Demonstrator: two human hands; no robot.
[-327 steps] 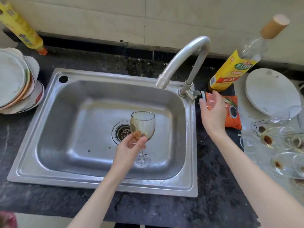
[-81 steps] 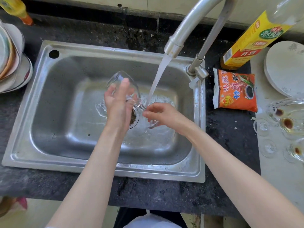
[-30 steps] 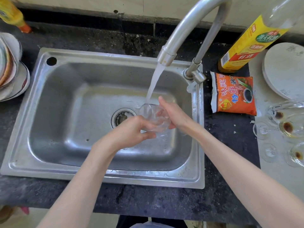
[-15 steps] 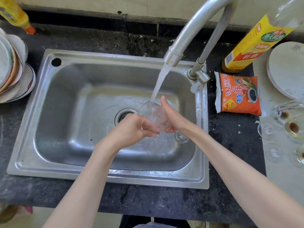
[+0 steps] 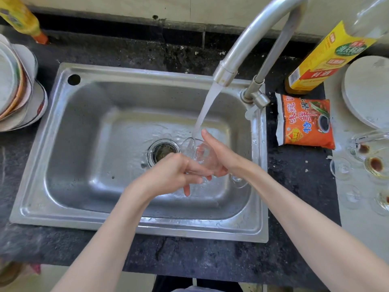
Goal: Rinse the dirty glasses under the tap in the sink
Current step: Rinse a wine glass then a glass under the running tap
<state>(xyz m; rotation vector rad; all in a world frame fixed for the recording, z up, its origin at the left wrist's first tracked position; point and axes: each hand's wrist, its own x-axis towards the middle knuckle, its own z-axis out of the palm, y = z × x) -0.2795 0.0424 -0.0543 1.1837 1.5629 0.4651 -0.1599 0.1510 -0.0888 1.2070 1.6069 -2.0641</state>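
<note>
Versus half a second ago, grip unchanged: both the left hand (image 5: 168,175) and the right hand (image 5: 221,157) clasp the glass (image 5: 197,152) (tilted under the tap (image 5: 248,41) stream).

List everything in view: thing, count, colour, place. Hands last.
wine glass: one, clear, tilted under the stream, held between both hands
tap: one, steel, running, at the sink's right back corner
sink: one, steel, set in the black counter
dirty glasses: several, clear with brown dregs, at the right edge
sauce packet: one, orange, right of the tap
bottle: one, yellow label, behind the packet
round plate: one, white, far right
stacked plates: several, white, left of the sink
yellow bottle: one, top left
left hand: holds the glass
right hand: cups the bowl
</note>
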